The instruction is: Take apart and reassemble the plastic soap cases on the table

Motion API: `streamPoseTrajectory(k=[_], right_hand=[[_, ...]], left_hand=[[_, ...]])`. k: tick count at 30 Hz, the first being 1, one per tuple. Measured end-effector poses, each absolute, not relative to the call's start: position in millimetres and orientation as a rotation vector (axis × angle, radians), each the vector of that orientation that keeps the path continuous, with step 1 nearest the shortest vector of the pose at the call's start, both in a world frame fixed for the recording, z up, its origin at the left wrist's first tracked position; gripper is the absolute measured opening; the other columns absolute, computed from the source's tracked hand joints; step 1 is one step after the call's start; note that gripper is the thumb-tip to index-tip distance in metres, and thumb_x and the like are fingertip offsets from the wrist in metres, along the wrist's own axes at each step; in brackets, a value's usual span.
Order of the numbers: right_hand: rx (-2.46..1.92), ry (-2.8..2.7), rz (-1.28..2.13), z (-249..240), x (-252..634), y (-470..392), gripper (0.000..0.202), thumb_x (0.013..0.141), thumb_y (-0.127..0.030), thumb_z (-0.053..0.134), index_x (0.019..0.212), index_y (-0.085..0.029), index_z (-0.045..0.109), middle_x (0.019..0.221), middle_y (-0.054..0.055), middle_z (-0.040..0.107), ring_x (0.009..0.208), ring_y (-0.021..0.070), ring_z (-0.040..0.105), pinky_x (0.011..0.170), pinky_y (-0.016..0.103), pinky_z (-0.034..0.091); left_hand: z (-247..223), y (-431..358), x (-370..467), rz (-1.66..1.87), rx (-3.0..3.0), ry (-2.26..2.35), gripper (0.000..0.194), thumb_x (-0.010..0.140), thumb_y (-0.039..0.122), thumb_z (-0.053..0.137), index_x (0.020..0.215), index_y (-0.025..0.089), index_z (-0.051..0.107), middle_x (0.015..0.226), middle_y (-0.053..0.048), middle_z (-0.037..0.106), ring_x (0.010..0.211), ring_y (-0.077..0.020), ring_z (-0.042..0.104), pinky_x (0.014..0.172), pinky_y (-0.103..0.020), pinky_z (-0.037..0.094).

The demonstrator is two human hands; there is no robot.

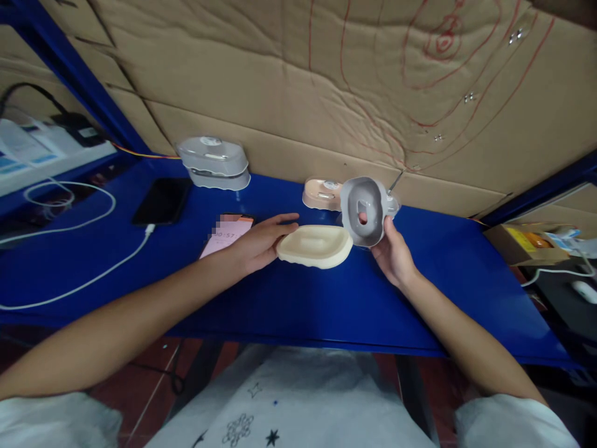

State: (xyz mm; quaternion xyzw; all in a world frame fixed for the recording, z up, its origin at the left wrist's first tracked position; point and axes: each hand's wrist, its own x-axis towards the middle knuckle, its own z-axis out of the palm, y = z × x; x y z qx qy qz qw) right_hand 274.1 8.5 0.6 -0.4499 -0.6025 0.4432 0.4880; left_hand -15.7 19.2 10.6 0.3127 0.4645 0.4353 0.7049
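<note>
My left hand (261, 244) is beside the left end of a cream, oval, shallow dish (314, 246) with a wavy edge. Its fingers are stretched out and spread near the rim; whether they touch it is unclear. In my right hand (396, 256) is a grey plastic box shell (364, 208), tilted so its hollow side faces me. A hole in its bottom shows a fingertip behind. Behind the shell, partly covered, stands a peach-coloured box (321, 194) with a clear lid. A grey box with a clear lid (213, 163) sits farther left against the cardboard.
A lit phone (226, 233) lies under my left forearm. A black phone (161, 201) with a white charging cable (112, 274) is farther left on the blue table (326, 311). Cardboard (256, 81) walls the back. An open carton (527, 244) stands at the right.
</note>
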Motion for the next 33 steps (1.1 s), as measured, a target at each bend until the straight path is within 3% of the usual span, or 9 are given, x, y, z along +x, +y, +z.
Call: streamPoseTrajectory(k=[3,5,9,14,19,22,25,29,33], right_hand=[[-1.032,-1.82,0.76,1,269,-5,0.052,0.108,-0.063,0.046,0.128,-0.027,0.077,0.143,0.01,0.07,0.135,0.0328,0.064,0.117,0.057,0.049],[-0.94,-2.095,0.514,3,265,-14,0.042,0.107,-0.054,0.055,0.134,-0.028,0.074,0.151,0.01,0.063,0.141,0.032,0.059,0.121,0.056,0.045],[-0.818,-2.415,0.197,4,258,-23,0.048,0.108,-0.042,0.058,0.153,-0.025,0.058,0.161,0.015,0.052,0.152,0.031,0.047,0.125,0.057,0.04],[-0.818,-2.581,0.052,1,257,-21,0.052,0.11,-0.042,0.053,0.159,-0.028,0.05,0.169,0.013,0.043,0.159,0.0326,0.037,0.128,0.061,0.036],[-0.94,-2.565,-0.072,0,254,-26,0.051,0.109,-0.047,0.052,0.156,-0.025,0.055,0.165,0.016,0.048,0.151,0.0356,0.048,0.117,0.058,0.048],[-1.04,-2.517,-0.161,-1,249,-31,0.051,0.109,-0.05,0.051,0.153,-0.026,0.059,0.16,0.016,0.055,0.139,0.036,0.059,0.106,0.056,0.054],[-1.065,-2.515,-0.214,-4,244,-36,0.053,0.108,-0.052,0.052,0.152,-0.024,0.06,0.154,0.015,0.061,0.128,0.0343,0.064,0.106,0.054,0.055],[-0.983,-2.635,-0.171,-8,243,-35,0.068,0.107,-0.056,0.052,0.163,-0.016,0.046,0.158,0.018,0.057,0.136,0.036,0.059,0.108,0.052,0.053],[-0.972,-2.555,-0.007,-8,261,-14,0.061,0.112,-0.056,0.036,0.164,-0.025,0.044,0.162,0.013,0.053,0.143,0.0322,0.054,0.115,0.052,0.048]], left_hand=[[14,16,-13,1.053,0.691,0.99,0.039,0.089,0.005,0.073,0.126,0.017,0.068,0.087,-0.002,0.073,0.071,-0.0125,0.069,0.063,-0.022,0.057],[16,14,-10,1.081,0.676,0.95,0.037,0.091,0.002,0.07,0.125,0.017,0.068,0.088,-0.002,0.073,0.073,-0.0126,0.07,0.067,-0.022,0.058],[18,13,-7,1.06,0.637,0.905,0.025,0.096,0.003,0.065,0.116,0.015,0.074,0.091,-0.005,0.075,0.074,-0.013,0.07,0.067,-0.022,0.058],[16,12,-6,0.956,0.622,0.783,0.021,0.105,0.02,0.061,0.108,0.012,0.081,0.104,-0.01,0.079,0.091,-0.0169,0.071,0.079,-0.024,0.059],[9,9,-6,0.944,0.695,0.659,0.02,0.091,0.017,0.08,0.11,0.016,0.083,0.104,-0.006,0.081,0.095,-0.0167,0.07,0.084,-0.023,0.056],[8,7,-4,0.996,0.725,0.634,0.019,0.09,0.024,0.082,0.108,0.017,0.084,0.102,-0.006,0.081,0.096,-0.0176,0.069,0.085,-0.023,0.055],[10,5,-3,1.063,0.731,0.641,0.021,0.09,0.023,0.082,0.11,0.017,0.083,0.106,-0.006,0.081,0.101,-0.0181,0.069,0.088,-0.023,0.054],[12,3,-5,1.069,0.74,0.662,0.038,0.084,0.015,0.085,0.121,0.02,0.079,0.112,-0.006,0.079,0.101,-0.0184,0.07,0.087,-0.024,0.055],[10,1,-6,0.982,0.722,0.751,0.056,0.083,0.015,0.086,0.135,0.024,0.068,0.117,-0.007,0.076,0.093,-0.02,0.072,0.079,-0.031,0.059]])
